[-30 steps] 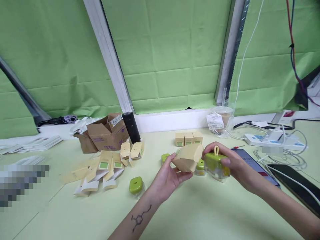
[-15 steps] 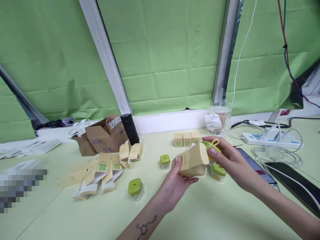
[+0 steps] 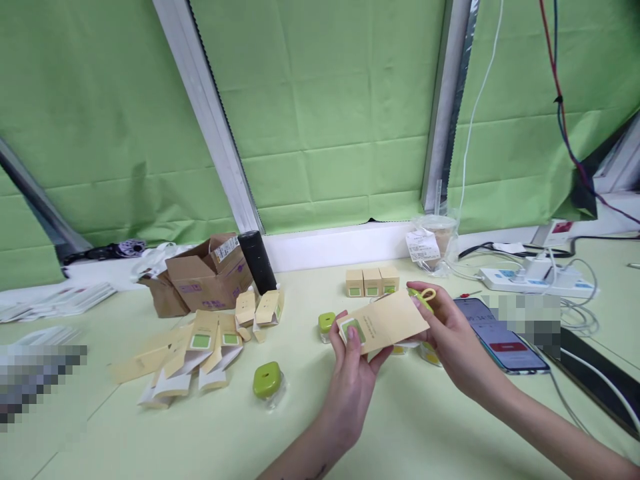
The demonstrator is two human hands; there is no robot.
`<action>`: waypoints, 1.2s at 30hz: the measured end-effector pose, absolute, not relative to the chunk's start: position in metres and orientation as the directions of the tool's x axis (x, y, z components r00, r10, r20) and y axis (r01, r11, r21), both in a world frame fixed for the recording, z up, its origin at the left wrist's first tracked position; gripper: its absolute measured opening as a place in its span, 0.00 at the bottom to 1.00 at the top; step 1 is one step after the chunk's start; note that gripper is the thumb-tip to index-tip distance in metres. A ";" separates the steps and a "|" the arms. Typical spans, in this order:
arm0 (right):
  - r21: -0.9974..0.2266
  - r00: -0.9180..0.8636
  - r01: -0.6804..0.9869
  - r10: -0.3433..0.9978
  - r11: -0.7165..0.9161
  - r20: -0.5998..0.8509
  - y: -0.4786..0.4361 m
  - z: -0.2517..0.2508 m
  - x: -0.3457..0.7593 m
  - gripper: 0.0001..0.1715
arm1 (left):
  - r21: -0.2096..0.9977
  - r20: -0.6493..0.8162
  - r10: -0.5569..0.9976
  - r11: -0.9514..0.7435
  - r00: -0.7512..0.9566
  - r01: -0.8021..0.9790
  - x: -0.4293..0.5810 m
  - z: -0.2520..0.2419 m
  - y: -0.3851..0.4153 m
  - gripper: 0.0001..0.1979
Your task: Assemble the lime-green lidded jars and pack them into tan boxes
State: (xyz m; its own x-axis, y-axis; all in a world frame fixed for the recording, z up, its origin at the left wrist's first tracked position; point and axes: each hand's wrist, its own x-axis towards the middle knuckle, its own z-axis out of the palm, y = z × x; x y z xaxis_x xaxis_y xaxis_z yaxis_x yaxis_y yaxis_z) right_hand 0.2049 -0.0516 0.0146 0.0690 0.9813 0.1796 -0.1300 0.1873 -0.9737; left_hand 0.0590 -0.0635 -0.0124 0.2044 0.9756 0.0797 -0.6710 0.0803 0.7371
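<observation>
My left hand (image 3: 350, 377) is closed around a small beige carton (image 3: 387, 320), which lies tilted with its printed face and green square toward me. At the carton's right end, my right hand (image 3: 453, 340) pinches a small green-lidded jar (image 3: 419, 298) with a yellow loop; most of that jar is hidden behind the carton and fingers. Another green-lidded jar (image 3: 327, 323) stands just left of the carton. Nearer me is a separate green-lidded jar (image 3: 267, 380) in clear wrapping. Below the right hand, one more jar (image 3: 431, 355) is mostly covered.
Three closed cartons (image 3: 372, 283) stand in a row behind my hands. Flat cartons (image 3: 200, 347) lie piled at left, near two part-folded ones (image 3: 269, 308), a brown box (image 3: 207, 273) and a black cylinder (image 3: 257, 262). A phone (image 3: 500, 337), power strip (image 3: 537, 283) and cables occupy the right.
The carton has turned from showing its open flap end to showing its printed face. My right hand has brought the jar against the carton's right end. The view has shifted slightly.
</observation>
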 end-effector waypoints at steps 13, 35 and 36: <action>-0.974 0.006 -0.096 0.979 0.203 0.204 -0.055 0.007 0.205 0.17 | 0.799 0.082 0.988 0.012 0.129 -0.602 0.061 -0.030 -0.062 0.19; -0.982 -0.244 -0.098 0.953 0.162 0.182 -0.049 0.028 0.213 0.23 | 0.868 0.092 0.785 0.238 0.612 -0.436 0.033 -0.013 -0.051 0.31; -0.982 -0.256 -0.064 0.948 0.179 0.189 -0.050 0.028 0.213 0.20 | 0.881 0.097 0.789 0.215 0.607 -0.421 0.032 -0.012 -0.051 0.31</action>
State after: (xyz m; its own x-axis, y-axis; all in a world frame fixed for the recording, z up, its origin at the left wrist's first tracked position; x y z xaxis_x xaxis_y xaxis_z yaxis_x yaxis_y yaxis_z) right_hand 0.2134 -0.0501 0.0283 -0.2561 0.9479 0.1894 -0.0636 0.1790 -0.9818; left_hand 0.0322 -0.0508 -0.0120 0.6072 0.7886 0.0973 -0.4205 0.2151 0.8814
